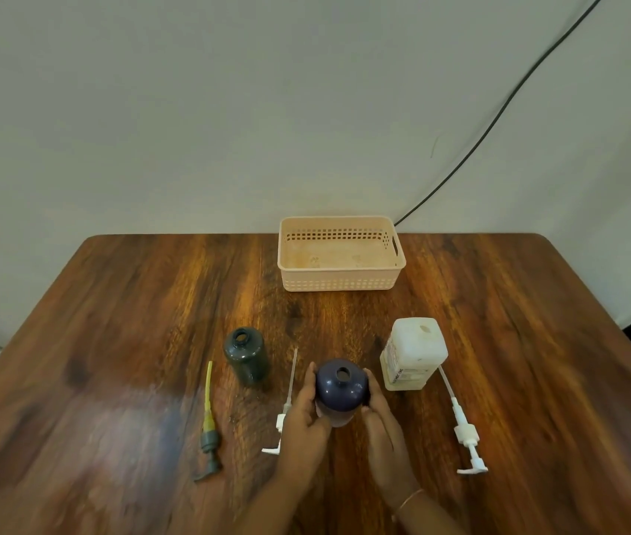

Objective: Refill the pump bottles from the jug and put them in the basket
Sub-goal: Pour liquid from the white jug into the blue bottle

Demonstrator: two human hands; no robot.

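I have both hands on the blue bottle (340, 386). The left hand (306, 417) curls its fingers (311, 380) round one flank and the right hand (381, 430) wraps the other. The bottle sits upright between my two sets of fingers, apparently standing on the desk (518, 341), with its neck open and no pump fitted.

It looks like rigid, glossy plastic with a rounded shoulder. I judge it light while unfilled, easy to tip, and slick if any soap gets on it. The shoulder would slide out of a grip, so I would hold the straight body below it.

The jug (414, 353) stands just past my right fingers. It is square-sided and milky, and I cannot tell how full it is. It is probably the heavy piece, best taken across its flat sides.

The green bottle (246, 355) stands beyond my left fingers, also uncapped. One white pump (290, 384) lies just outside the left fingers and is partly hidden by them. A second white pump (462, 430) lies outside the right hand, and the green pump (209, 430) is farther left. The basket (339, 281) is well beyond my fingertips.
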